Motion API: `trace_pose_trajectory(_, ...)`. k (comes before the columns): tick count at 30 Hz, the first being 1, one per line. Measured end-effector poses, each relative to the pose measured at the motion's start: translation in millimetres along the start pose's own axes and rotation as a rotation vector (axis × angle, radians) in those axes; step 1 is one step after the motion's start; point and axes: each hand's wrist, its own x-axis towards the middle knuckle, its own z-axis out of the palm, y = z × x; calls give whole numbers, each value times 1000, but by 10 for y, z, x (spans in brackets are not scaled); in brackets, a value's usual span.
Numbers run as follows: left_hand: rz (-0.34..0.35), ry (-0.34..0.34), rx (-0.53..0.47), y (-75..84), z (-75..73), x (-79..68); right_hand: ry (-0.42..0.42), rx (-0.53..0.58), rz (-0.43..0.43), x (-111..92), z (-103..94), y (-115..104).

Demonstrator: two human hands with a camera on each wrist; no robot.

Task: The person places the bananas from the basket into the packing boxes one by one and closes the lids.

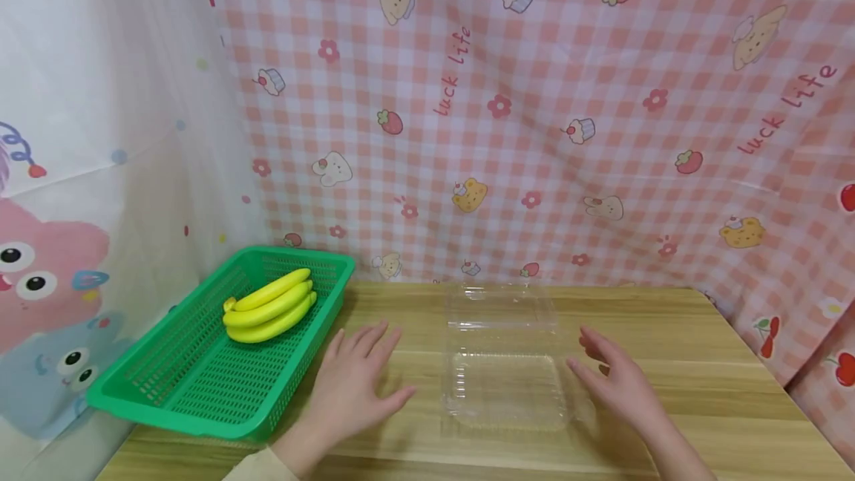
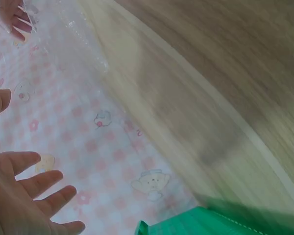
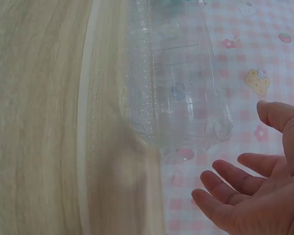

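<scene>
A clear plastic clamshell box [image 1: 505, 390] lies on the wooden table with its lid [image 1: 501, 308] folded back toward the wall. To the left of it, my left hand [image 1: 354, 384] hovers with fingers spread, holding nothing, close to the basket's side. My right hand [image 1: 617, 384] is on the box's other side, fingers loosely extended and apart from it. Both wrist views show the fingers free of any object. A bunch of yellow bananas [image 1: 270, 310] rests inside the green plastic basket [image 1: 267, 418], toward its far end.
The wooden table [image 1: 721, 421] reaches back to a pink checked cloth [image 1: 427, 154] hanging behind it. On the left hangs a white cartoon-print cloth [image 1: 133, 191], right beside the basket. The table's right edge slants away near more printed cloth.
</scene>
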Motion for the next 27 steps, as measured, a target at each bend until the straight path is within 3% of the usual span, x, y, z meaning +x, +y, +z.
trace_pose_trajectory(12,57,128,9,-200,-90,-14,-58,148,195,52,33,68)
trace_pose_trajectory(18,52,136,15,-305,-167,-33,-91,313,285,88,41,108)
trace_pose_trajectory(27,32,171,21,-466,-344,-25,-152,435,332,152,16,176)
